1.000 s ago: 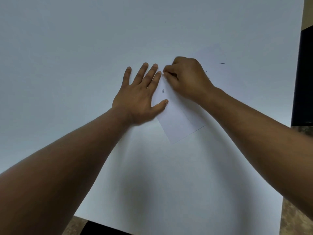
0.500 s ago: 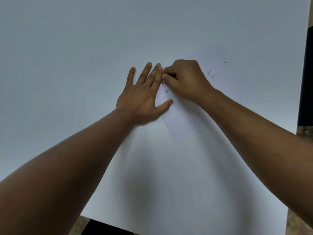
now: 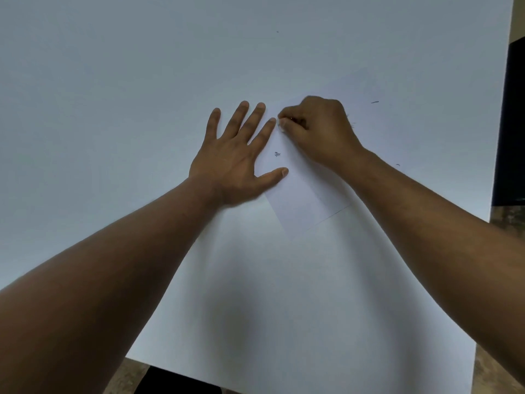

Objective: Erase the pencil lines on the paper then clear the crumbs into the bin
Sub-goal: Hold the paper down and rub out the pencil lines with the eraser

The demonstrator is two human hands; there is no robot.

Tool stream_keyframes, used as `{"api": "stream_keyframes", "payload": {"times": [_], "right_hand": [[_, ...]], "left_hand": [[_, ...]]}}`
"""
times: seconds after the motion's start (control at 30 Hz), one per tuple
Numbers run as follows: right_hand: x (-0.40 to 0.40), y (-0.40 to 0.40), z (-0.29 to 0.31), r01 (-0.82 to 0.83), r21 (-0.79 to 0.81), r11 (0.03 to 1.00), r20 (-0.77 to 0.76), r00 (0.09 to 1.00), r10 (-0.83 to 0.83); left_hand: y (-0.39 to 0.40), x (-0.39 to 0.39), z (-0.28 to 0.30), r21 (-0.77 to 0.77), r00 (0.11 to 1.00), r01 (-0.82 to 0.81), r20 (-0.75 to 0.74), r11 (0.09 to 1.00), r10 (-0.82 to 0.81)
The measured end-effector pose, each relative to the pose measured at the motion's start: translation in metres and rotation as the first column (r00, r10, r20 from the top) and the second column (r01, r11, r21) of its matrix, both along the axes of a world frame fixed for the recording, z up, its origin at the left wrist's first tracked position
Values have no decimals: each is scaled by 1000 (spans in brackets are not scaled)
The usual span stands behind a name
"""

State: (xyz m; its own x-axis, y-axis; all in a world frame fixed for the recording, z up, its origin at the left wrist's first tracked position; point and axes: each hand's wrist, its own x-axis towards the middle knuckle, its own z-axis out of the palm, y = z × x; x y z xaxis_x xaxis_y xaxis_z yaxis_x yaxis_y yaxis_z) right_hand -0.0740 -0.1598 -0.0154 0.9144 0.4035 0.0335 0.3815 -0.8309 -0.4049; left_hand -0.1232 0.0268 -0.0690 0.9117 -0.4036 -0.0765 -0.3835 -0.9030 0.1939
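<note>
At near edge of white worktop [image 3: 284,322]: two bare forearms entering from either side, shadow cast between them. Floor visible below and at right of worktop edge.

Beyond, left hand [image 3: 233,166] laid flat, palm down, fingers [image 3: 257,118] straight and spread, holding nothing, pressing left margin of paper [image 3: 301,206]. Thumb resting on sheet, index fingertip at its left edge. Paper lying flat on worktop, turned at an angle, near corner showing below the thumb, far part passing under the right hand.

Between thumb and index finger of left hand: small dark smudge of pencil marking [image 3: 277,154] on the sheet, touched by neither hand.

Just right of left index fingertip: right hand [image 3: 318,129] knuckles up, fingers curled tight, tips pressed down on paper. Something small pinched at the tips; eraser presumed but hidden, cannot be confirmed. Fingertips of the two hands almost touching.

Right of and beyond right-hand fingers: dark crumbs [image 3: 375,102] scattered on paper and worktop, one long sliver well apart to the right, a smaller one [image 3: 398,165] beside the right forearm. Far off, a single speck [image 3: 277,31] on bare worktop.

At far right: dark upright surface [image 3: 511,123] beyond worktop edge.
</note>
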Motion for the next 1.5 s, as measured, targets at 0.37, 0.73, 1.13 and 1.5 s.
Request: {"api": "stream_keyframes", "payload": {"times": [0.37, 0.73, 1.13, 1.5], "right_hand": [[-89, -37, -10, 10, -120, 993, 123, 992, 5], [-59, -28, -7, -109, -131, 985, 114, 986, 124], [-112, -78, 6, -196, -146, 970, -40, 981, 192], [-121, -76, -7, -139, -123, 983, 37, 989, 144]], "left_hand": [[-1, 0, 1, 8, 1000, -16, 14, 1000, 16], [-1, 0, 0, 19, 1000, -11, 7, 1000, 10], [-2, 2, 2, 11, 1000, -22, -1, 1000, 22], [-1, 2, 4, 17, 1000, -8, -8, 1000, 9]]}}
